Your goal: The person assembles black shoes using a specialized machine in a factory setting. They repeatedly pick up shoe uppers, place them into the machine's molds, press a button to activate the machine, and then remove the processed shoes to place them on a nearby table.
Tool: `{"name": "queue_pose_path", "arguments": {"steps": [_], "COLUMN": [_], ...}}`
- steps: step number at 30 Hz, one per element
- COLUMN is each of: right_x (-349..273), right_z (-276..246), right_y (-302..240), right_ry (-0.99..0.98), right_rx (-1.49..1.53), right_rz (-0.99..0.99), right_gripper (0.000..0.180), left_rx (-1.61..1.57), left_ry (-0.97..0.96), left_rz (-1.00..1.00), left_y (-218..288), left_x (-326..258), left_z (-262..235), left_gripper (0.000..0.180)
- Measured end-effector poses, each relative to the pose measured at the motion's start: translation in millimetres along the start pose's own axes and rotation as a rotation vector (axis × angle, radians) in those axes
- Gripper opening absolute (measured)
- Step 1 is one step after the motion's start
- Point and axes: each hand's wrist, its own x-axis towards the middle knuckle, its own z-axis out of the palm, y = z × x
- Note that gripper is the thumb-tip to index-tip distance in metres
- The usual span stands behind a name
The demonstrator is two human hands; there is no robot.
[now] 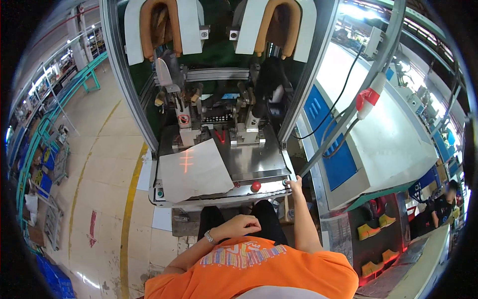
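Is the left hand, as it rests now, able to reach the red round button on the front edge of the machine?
Probably yes. The left hand rests near the person's body, just below the red round button, and nothing stands between them. The right hand touches the machine's front edge to the side, clear of that path.

We are viewing the machine's steel bed [254,159]. A grey sheet [196,172] is lying flat on its left half.
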Motion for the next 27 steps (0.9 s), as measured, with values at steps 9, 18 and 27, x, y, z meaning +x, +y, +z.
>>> {"name": "queue_pose_path", "arguments": {"steps": [9, 18, 27], "right_x": [37, -14, -17], "right_z": [-17, 5, 5], "right_y": [50, 28, 26], "right_ry": [0.341, 0.508, 0.468], "right_rx": [-0.101, -0.089, -0.068], "right_rz": [-0.110, -0.233, -0.209], "right_gripper": [0.035, 0.034, 0.032], "left_rx": [-0.115, -0.159, -0.120], "left_ry": [-0.008, -0.025, -0.139], "left_rz": [-0.096, -0.175, -0.143], "left_y": [-5, -26, -41], "left_x": [-4, -3, 17], "left_z": [15, 21, 23], "left_gripper": [0.021, 0.025, 0.025]}}
